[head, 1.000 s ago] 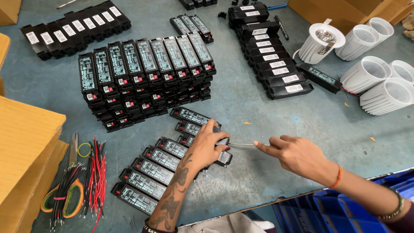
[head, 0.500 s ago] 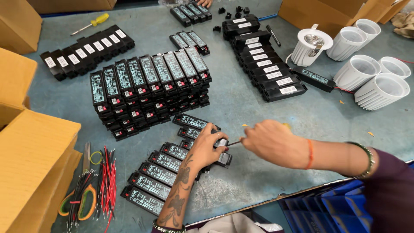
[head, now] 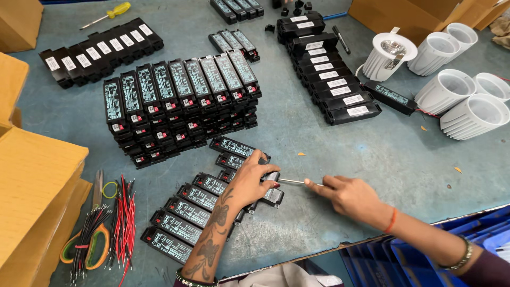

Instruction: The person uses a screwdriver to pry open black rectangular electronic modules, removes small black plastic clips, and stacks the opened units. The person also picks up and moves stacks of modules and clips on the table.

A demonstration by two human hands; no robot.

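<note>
Driver, a black box at the near end of a row of like boxes on the table, lies under the left hand, whose fingers curl over its top and press it down. The right hand sits just to its right, fingers pinched on a thin metal tool whose tip meets the box's end; whether the tip is seated in a slot I cannot tell.

Risks, as I judge them: the tool may slip off the end and jab the left fingertips, which rest right beside the tip, since the shaft is thin and held only by a pinch. A hard push may also slide the box into its neighbours and knock the row askew. The stack of drivers behind is well apart, and the red and black wires lie off to the left.
</note>
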